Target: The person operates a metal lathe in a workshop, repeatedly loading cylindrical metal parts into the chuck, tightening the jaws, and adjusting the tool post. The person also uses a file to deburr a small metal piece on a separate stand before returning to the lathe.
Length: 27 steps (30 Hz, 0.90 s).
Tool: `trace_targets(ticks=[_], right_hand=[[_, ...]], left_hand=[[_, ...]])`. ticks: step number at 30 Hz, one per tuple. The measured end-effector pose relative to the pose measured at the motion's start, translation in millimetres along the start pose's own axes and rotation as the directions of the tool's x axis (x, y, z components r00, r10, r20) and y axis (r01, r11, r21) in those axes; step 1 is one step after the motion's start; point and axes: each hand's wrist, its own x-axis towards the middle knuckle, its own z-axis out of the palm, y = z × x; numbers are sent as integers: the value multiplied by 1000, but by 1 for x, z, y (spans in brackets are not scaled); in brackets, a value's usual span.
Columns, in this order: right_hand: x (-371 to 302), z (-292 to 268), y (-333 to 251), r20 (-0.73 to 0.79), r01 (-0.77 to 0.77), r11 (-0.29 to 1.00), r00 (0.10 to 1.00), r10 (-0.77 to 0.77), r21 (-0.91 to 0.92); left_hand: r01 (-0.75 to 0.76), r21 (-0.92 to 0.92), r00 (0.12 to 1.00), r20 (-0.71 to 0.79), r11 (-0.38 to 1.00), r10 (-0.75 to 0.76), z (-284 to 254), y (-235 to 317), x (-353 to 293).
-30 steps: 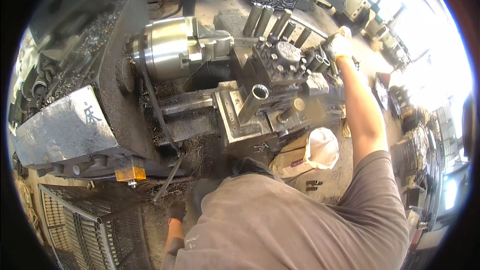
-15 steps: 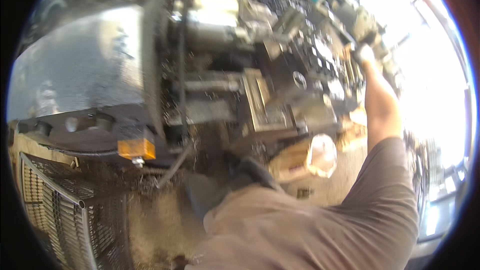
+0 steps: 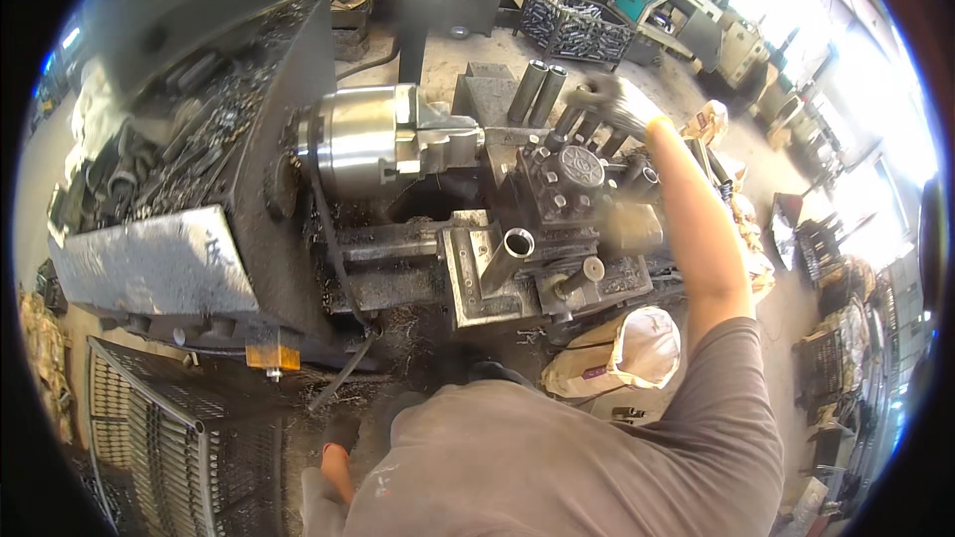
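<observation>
1. Tubes [image 3: 528, 91] stand on end in a cluster at the upper centre of the frame, beyond the tool post [image 3: 580, 167]; upright, they likely take little room and keep their tops easy to grasp.
2. Right hand [image 3: 619, 104], gloved, reaches over the cluster from the right, fingers seemingly bent toward the tube tops; blur hides how far they spread and whether they hold one.
3. One lone tube [image 3: 503, 264] stands on the plate [image 3: 471, 288] at mid-frame, probably set there to be near the body.
4. Chuck [image 3: 366, 129], left of the post, faces right, presumably toward the tools.
5. Left hand [image 3: 341, 432], dark-gloved, hangs low, left of centre; its curl and any hold are too dark to read.
6. Bag [image 3: 580, 370] sits lower right of centre, mouth upward, perhaps for easy access.
</observation>
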Motion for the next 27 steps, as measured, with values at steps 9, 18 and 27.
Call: trace_targets(ticks=[9, 18, 27], right_hand=[[26, 9, -34, -187, 186, 964, 957, -221, -190], [31, 38, -41, -110, 229, 959, 962, -249, -170], [-44, 13, 52, -232, -156, 962, 967, 103, -224]], left_hand=[[403, -398, 915, 190, 824, -356, -66, 13, 5], [194, -243, 947, 300, 950, -116, 13, 9, -37], [107, -219, 993, -34, 970, -117, 22, 4, -6]])
